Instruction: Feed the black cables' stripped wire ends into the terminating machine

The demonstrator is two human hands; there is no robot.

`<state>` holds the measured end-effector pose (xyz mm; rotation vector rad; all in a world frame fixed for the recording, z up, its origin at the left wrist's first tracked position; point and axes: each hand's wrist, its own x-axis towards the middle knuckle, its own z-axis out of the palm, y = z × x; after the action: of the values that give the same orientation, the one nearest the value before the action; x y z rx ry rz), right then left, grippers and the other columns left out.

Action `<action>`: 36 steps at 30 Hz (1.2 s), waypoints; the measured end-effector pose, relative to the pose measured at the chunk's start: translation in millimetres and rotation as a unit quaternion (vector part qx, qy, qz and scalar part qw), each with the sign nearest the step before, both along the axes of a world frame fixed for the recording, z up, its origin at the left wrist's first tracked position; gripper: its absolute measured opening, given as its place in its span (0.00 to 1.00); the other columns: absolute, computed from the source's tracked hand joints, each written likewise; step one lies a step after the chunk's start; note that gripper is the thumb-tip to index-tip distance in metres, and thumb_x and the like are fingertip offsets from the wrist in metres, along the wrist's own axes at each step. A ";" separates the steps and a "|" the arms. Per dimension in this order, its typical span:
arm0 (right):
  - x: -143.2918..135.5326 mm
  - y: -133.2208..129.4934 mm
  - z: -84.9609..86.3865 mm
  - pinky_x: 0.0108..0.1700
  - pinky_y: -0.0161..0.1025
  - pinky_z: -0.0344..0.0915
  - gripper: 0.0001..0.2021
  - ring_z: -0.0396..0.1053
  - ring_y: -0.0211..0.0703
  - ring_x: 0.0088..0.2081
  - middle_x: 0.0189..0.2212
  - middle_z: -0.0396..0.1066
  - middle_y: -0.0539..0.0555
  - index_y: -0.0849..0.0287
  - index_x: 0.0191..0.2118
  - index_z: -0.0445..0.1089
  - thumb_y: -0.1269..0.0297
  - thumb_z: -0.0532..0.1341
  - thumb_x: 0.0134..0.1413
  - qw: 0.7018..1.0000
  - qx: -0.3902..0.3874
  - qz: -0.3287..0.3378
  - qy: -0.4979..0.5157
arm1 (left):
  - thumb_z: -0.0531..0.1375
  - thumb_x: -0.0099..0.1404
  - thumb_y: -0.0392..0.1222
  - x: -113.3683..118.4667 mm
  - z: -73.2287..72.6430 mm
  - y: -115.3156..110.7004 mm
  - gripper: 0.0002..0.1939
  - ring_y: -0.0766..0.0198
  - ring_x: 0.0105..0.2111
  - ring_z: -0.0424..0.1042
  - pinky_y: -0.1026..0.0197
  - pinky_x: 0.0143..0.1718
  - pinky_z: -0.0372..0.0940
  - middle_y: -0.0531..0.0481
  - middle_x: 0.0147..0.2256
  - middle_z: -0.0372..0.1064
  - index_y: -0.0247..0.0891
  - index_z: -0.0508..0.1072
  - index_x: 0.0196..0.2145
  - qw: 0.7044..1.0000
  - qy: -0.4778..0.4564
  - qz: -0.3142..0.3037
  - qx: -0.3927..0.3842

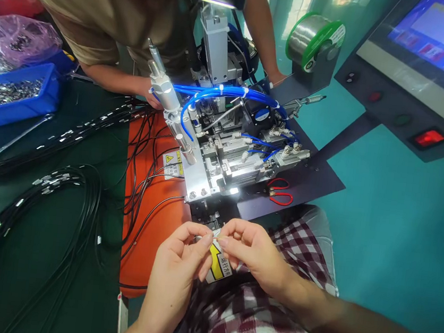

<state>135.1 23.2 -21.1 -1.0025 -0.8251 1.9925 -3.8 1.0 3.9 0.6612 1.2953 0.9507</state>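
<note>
My left hand (174, 262) is closed in a pinch, thumb against forefinger, on one end of a thin wire (218, 238). Facing it, my right hand (258, 253) pinches the same wire a short way off, so only a little pale yellowish length shows between the fingertips. The rest of the wire is hidden by the fingers. Just beneath both hands is a white label with a yellow arrow (216, 265). Beyond my fingertips stands a metal machine (226, 161) with blue air tubes (222, 92).
Red-handled scissors (282, 197) lie right of the machine, below a solder spool (306, 40) and a control panel (411, 86). Black cables (71, 187) cover the left table and orange surface (138, 269). A blue bin (32, 105) and wrench (17, 138) lie left. Another person's arm (115, 77) reaches behind the machine.
</note>
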 end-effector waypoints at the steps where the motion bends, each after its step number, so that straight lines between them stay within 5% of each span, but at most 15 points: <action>1: -0.4 0.2 -0.5 0.22 0.30 0.51 0.14 0.56 0.29 0.18 0.18 0.62 0.44 0.62 0.27 0.66 0.56 0.67 0.46 1.000 0.004 0.003 -0.002 | 0.64 0.59 0.46 0.1 -0.8 -0.7 0.12 0.76 0.15 0.53 0.72 0.20 0.53 0.61 0.13 0.57 0.36 0.68 0.33 1.000 0.004 0.013 0.004; 6: 4.7 7.0 -1.7 0.23 0.31 0.53 0.13 0.56 0.30 0.19 0.19 0.62 0.44 0.61 0.27 0.65 0.56 0.65 0.46 0.999 0.013 0.035 -0.013 | 0.65 0.57 0.46 -1.7 -1.9 -1.2 0.12 0.76 0.16 0.52 0.72 0.18 0.50 0.61 0.14 0.56 0.35 0.69 0.32 1.000 0.016 0.016 0.005; 10: 15.3 10.7 9.9 0.24 0.32 0.54 0.07 0.59 0.32 0.21 0.20 0.65 0.46 0.61 0.27 0.67 0.63 0.61 0.51 0.966 0.173 0.041 -0.190 | 0.65 0.57 0.44 -0.8 1.9 -1.3 0.11 0.74 0.16 0.57 0.72 0.18 0.53 0.59 0.15 0.59 0.35 0.70 0.33 0.998 0.058 -0.004 0.025; 12: 18.2 9.1 19.6 0.26 0.33 0.54 0.06 0.61 0.33 0.22 0.20 0.67 0.47 0.61 0.27 0.68 0.67 0.60 0.53 0.899 0.304 0.039 -0.313 | 0.64 0.58 0.43 0.9 2.1 -3.3 0.08 0.72 0.18 0.60 0.71 0.18 0.56 0.57 0.18 0.63 0.36 0.70 0.33 0.988 0.132 -0.002 0.078; 14: 18.5 6.8 30.3 0.27 0.36 0.52 0.08 0.61 0.35 0.22 0.20 0.68 0.49 0.61 0.26 0.68 0.69 0.58 0.55 0.787 0.448 0.035 -0.421 | 0.62 0.60 0.39 1.4 -1.0 -6.4 0.04 0.68 0.24 0.67 0.68 0.24 0.63 0.53 0.25 0.68 0.38 0.71 0.33 0.953 0.241 -0.002 0.182; 16: 17.3 6.9 41.3 0.26 0.39 0.48 0.10 0.60 0.36 0.21 0.20 0.67 0.50 0.61 0.24 0.67 0.73 0.56 0.55 0.662 0.567 0.049 -0.488 | 0.59 0.61 0.33 -0.5 -7.1 -10.0 0.05 0.64 0.32 0.70 0.64 0.34 0.67 0.49 0.33 0.70 0.39 0.72 0.36 0.882 0.355 -0.015 0.310; 18: 16.3 11.8 51.1 0.25 0.40 0.44 0.11 0.60 0.38 0.21 0.20 0.67 0.52 0.61 0.22 0.65 0.77 0.55 0.53 0.591 0.618 0.097 -0.509 | 0.58 0.61 0.29 -5.0 -14.0 -13.1 0.11 0.60 0.39 0.71 0.60 0.41 0.67 0.46 0.38 0.70 0.40 0.72 0.40 0.800 0.443 -0.041 0.403; 20: 16.5 22.1 58.4 0.24 0.39 0.44 0.10 0.61 0.38 0.21 0.20 0.68 0.52 0.60 0.21 0.66 0.77 0.57 0.50 0.620 0.578 0.143 -0.511 | 0.56 0.61 0.28 -10.5 -19.5 -15.2 0.15 0.58 0.42 0.71 0.59 0.43 0.67 0.43 0.41 0.70 0.40 0.72 0.43 0.747 0.491 -0.064 0.443; 23: 17.6 39.3 62.1 0.23 0.35 0.47 0.08 0.62 0.35 0.20 0.19 0.69 0.48 0.59 0.22 0.69 0.72 0.60 0.51 0.766 0.422 0.183 -0.449 | 0.56 0.61 0.27 -16.7 -22.8 -16.0 0.16 0.57 0.43 0.71 0.59 0.44 0.68 0.42 0.42 0.70 0.40 0.71 0.46 0.720 0.513 -0.077 0.461; 25: 16.6 43.5 60.1 0.22 0.34 0.49 0.08 0.64 0.35 0.20 0.17 0.69 0.47 0.58 0.23 0.70 0.70 0.60 0.51 0.824 0.358 0.196 -0.394 | 0.56 0.61 0.27 -17.2 -22.0 -14.9 0.16 0.57 0.43 0.71 0.59 0.44 0.67 0.42 0.42 0.70 0.40 0.71 0.45 0.724 0.506 -0.074 0.464; 27: 13.3 38.3 54.9 0.23 0.34 0.50 0.07 0.64 0.35 0.20 0.18 0.70 0.47 0.59 0.24 0.70 0.70 0.60 0.51 0.815 0.377 0.156 -0.411 | 0.57 0.61 0.28 -14.6 -19.0 -12.6 0.13 0.58 0.42 0.71 0.60 0.43 0.67 0.43 0.41 0.70 0.39 0.71 0.42 0.758 0.476 -0.058 0.443; 31: 3.7 13.2 34.5 0.27 0.38 0.49 0.10 0.62 0.36 0.21 0.20 0.70 0.51 0.61 0.25 0.70 0.69 0.57 0.57 0.676 0.564 0.006 -0.473 | 0.58 0.63 0.36 -5.8 -10.0 -6.4 0.01 0.65 0.32 0.69 0.65 0.32 0.65 0.50 0.33 0.67 0.39 0.70 0.34 0.908 0.313 0.024 0.279; 32: 1.4 7.6 28.0 0.27 0.38 0.49 0.12 0.62 0.35 0.21 0.20 0.70 0.51 0.61 0.25 0.69 0.69 0.57 0.58 0.661 0.590 -0.018 -0.464 | 0.59 0.63 0.38 -4.2 -8.3 -5.1 0.01 0.67 0.29 0.68 0.66 0.30 0.64 0.52 0.30 0.66 0.39 0.69 0.34 0.938 0.255 0.038 0.232; 34: -3.1 -0.4 15.2 0.29 0.38 0.51 0.11 0.62 0.34 0.21 0.19 0.70 0.50 0.61 0.25 0.69 0.69 0.57 0.59 0.684 0.586 -0.048 -0.432 | 0.60 0.62 0.40 -2.3 -6.5 -3.4 0.05 0.70 0.25 0.64 0.68 0.27 0.61 0.55 0.26 0.63 0.38 0.68 0.33 0.976 0.139 0.051 0.163; 36: -7.2 -4.1 4.9 0.30 0.37 0.54 0.09 0.62 0.35 0.22 0.20 0.70 0.49 0.60 0.26 0.70 0.68 0.58 0.57 0.758 0.518 -0.068 -0.390 | 0.61 0.61 0.41 -1.3 -5.9 -2.4 0.06 0.71 0.23 0.60 0.69 0.26 0.58 0.57 0.22 0.61 0.38 0.67 0.33 0.990 0.042 0.056 0.123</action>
<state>127.9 19.2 -16.2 -1.0777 -1.9254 0.6165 -5.1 -1.4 -2.0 0.8316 1.3113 1.1983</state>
